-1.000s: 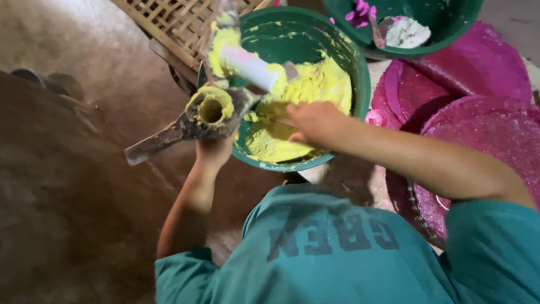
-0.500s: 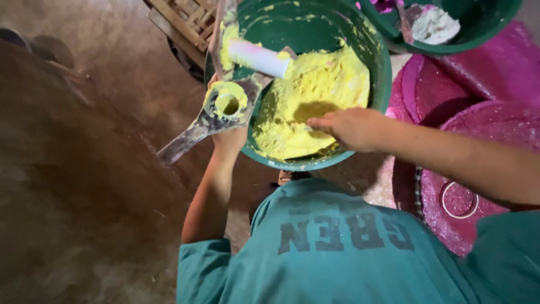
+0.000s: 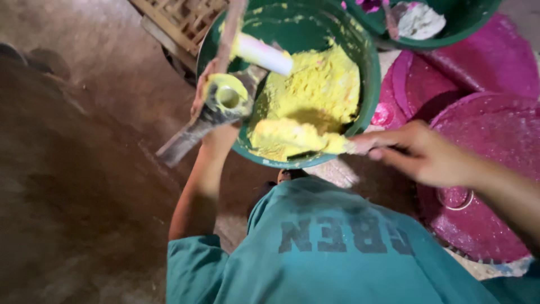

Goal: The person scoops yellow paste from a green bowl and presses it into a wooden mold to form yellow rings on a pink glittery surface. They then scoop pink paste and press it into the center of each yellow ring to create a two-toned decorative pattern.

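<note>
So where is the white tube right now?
In the head view the white tube lies at upper centre, inside the green basin on its left side, above the yellow dough and just right of the left hand.

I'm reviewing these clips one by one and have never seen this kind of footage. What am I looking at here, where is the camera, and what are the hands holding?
There is no machine: a person in a teal shirt works with bare hands, filmed by a camera on their own head looking down. The left hand grips a metal press-like tool, its round cup smeared yellow. The right hand holds a lump of yellow dough at the rim of a green basin that holds more of it, with a white cylinder resting inside. To the right lie pink round trays; a second green basin sits above them, and a woven bamboo mat at the top left.
</note>
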